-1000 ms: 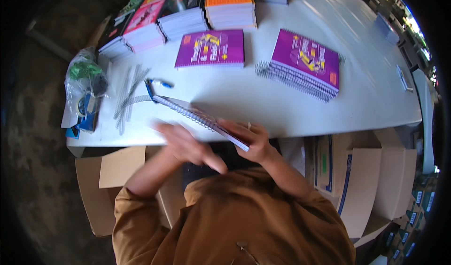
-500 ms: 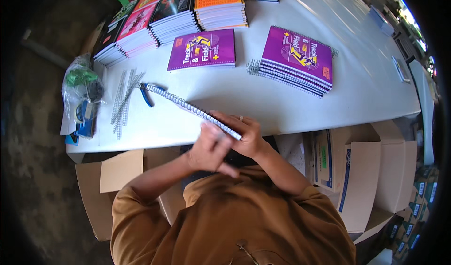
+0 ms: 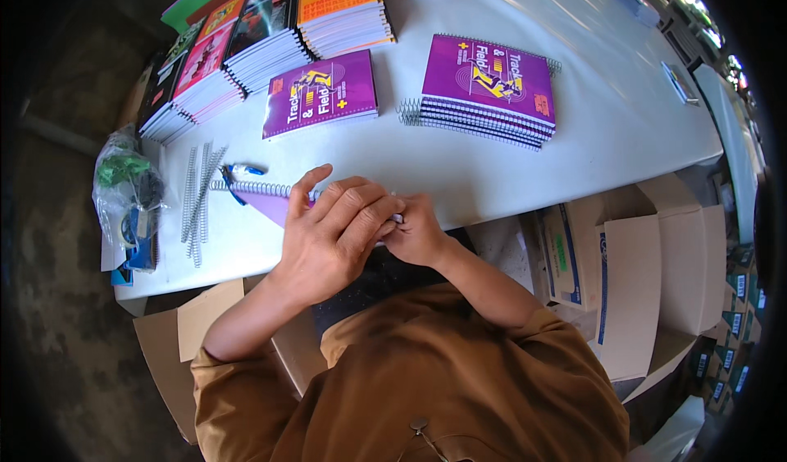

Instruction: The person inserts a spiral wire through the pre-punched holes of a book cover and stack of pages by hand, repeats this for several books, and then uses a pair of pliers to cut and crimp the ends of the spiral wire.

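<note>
A purple spiral-bound notebook (image 3: 270,204) is tilted in front of me, its metal coil (image 3: 254,187) running along the upper edge. My right hand (image 3: 416,231) is closed around the notebook's right end. Over the same end lies my left hand (image 3: 332,236), fingertips pinched at the coil beside the right thumb and index finger raised; it hides much of the notebook. Near the coil's far left end are blue-handled pliers (image 3: 250,169). Several loose metal coils (image 3: 195,208) lie left of the pliers.
Beyond my hands a purple notebook (image 3: 321,93) lies on the white table (image 3: 623,126), with a stack of purple notebooks (image 3: 488,85) to its right. Stacked books (image 3: 344,19) line the back left. A plastic bag (image 3: 127,175) sits at the left edge. Cardboard boxes (image 3: 631,290) stand below.
My left hand has moved up from below the notebook onto its right end, fingers now at the coil. The notebook has turned so its purple cover shows. The whole view has shifted slightly.
</note>
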Demonstrator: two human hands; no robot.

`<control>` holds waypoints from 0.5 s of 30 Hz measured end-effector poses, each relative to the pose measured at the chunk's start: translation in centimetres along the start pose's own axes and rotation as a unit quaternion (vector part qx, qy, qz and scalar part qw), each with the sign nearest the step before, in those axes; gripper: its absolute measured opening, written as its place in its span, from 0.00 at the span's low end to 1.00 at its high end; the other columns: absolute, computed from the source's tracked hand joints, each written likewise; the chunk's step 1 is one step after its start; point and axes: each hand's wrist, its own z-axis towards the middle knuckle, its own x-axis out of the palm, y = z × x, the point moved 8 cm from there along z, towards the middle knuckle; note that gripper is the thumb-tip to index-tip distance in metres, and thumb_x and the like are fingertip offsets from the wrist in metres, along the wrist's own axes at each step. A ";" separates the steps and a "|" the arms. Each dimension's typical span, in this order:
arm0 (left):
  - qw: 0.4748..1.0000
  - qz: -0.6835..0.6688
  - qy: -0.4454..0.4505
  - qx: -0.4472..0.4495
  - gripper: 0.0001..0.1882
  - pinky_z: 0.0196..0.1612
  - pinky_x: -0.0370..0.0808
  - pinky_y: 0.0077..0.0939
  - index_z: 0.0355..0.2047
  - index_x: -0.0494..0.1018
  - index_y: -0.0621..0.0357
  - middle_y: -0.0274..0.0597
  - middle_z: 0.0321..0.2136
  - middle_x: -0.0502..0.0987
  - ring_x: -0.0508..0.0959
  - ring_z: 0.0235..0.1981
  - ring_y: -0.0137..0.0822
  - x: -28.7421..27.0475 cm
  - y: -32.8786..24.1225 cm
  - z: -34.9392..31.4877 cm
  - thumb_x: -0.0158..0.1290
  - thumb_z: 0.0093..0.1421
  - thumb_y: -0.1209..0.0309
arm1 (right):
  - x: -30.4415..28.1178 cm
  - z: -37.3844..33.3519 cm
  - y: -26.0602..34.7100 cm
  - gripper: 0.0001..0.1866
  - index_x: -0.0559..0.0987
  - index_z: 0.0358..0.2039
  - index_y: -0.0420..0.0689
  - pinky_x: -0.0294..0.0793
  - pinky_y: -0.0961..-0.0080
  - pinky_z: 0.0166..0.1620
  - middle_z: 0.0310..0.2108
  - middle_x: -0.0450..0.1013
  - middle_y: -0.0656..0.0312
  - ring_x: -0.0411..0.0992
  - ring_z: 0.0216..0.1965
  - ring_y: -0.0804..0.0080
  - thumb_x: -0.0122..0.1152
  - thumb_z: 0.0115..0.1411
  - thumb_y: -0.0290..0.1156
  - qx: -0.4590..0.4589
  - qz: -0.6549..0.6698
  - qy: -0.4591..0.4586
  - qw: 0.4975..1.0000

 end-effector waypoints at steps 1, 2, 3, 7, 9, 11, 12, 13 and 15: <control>0.999 0.020 0.029 0.008 0.14 0.53 0.60 0.40 0.36 0.74 0.52 0.32 0.34 0.74 0.75 0.38 0.31 -0.1 0.0 0.1 0.59 0.46 0.71 | 0.1 0.0 0.3 0.11 0.76 0.34 0.40 0.73 0.69 0.32 0.28 0.74 0.51 0.74 0.30 0.52 0.58 0.47 0.20 -0.006 -0.012 0.010 1.000; 0.997 0.040 0.057 0.017 0.14 0.52 0.61 0.39 0.35 0.75 0.52 0.31 0.33 0.74 0.74 0.36 0.30 -0.1 0.1 0.3 0.59 0.45 0.69 | 0.0 0.1 0.6 0.11 0.76 0.34 0.40 0.73 0.69 0.32 0.28 0.74 0.51 0.74 0.30 0.52 0.58 0.47 0.20 -0.007 -0.015 0.007 1.000; 0.999 0.016 0.035 0.016 0.13 0.49 0.63 0.37 0.32 0.75 0.52 0.30 0.31 0.74 0.74 0.32 0.30 -0.7 0.1 0.7 0.60 0.44 0.67 | 0.0 0.2 0.9 0.12 0.76 0.35 0.41 0.73 0.69 0.33 0.28 0.74 0.51 0.74 0.30 0.52 0.58 0.47 0.20 -0.002 -0.001 0.005 1.000; 0.999 -0.003 0.024 0.033 0.17 0.45 0.64 0.37 0.34 0.75 0.52 0.32 0.31 0.74 0.73 0.31 0.34 -1.5 -0.3 2.2 0.61 0.43 0.62 | -0.7 0.9 1.6 0.14 0.76 0.38 0.41 0.73 0.71 0.34 0.30 0.75 0.52 0.74 0.32 0.53 0.58 0.48 0.19 0.053 0.036 0.030 0.998; 0.999 0.018 0.026 0.026 0.20 0.45 0.64 0.37 0.36 0.74 0.52 0.33 0.32 0.74 0.73 0.32 0.36 -2.5 -0.4 3.7 0.62 0.42 0.60 | -3.0 1.6 3.6 0.13 0.76 0.38 0.40 0.74 0.70 0.35 0.31 0.75 0.51 0.75 0.32 0.54 0.57 0.49 0.20 0.007 0.012 0.001 1.000; 0.997 0.076 0.000 -0.018 0.30 0.44 0.64 0.38 0.42 0.72 0.51 0.37 0.36 0.74 0.73 0.37 0.42 -4.0 0.9 6.0 0.63 0.39 0.54 | -7.6 1.6 5.2 0.12 0.76 0.38 0.38 0.74 0.70 0.37 0.34 0.76 0.50 0.75 0.32 0.57 0.57 0.50 0.19 -0.061 0.011 -0.094 0.994; 0.997 0.073 0.012 -0.022 0.24 0.42 0.65 0.36 0.39 0.74 0.51 0.37 0.36 0.75 0.74 0.38 0.40 -4.1 2.0 7.4 0.63 0.41 0.59 | -11.3 1.4 5.2 0.11 0.76 0.37 0.37 0.74 0.69 0.38 0.35 0.75 0.49 0.75 0.33 0.59 0.57 0.51 0.18 -0.082 0.029 -0.165 0.982; 0.999 0.026 -0.015 -0.031 0.20 0.40 0.66 0.34 0.37 0.74 0.52 0.37 0.35 0.76 0.74 0.37 0.40 -3.8 3.6 8.3 0.63 0.41 0.62 | -14.3 3.0 7.5 0.11 0.77 0.35 0.34 0.72 0.68 0.43 0.38 0.74 0.49 0.74 0.36 0.62 0.57 0.49 0.15 -0.219 -0.065 -0.130 0.965; 0.990 -0.029 -0.138 0.006 0.14 0.38 0.67 0.31 0.32 0.75 0.53 0.38 0.32 0.77 0.75 0.36 0.38 -2.0 5.4 10.0 0.62 0.43 0.68 | -19.0 3.7 8.6 0.13 0.77 0.34 0.36 0.70 0.66 0.47 0.38 0.73 0.53 0.72 0.41 0.62 0.55 0.45 0.12 -0.226 -0.241 -0.211 0.920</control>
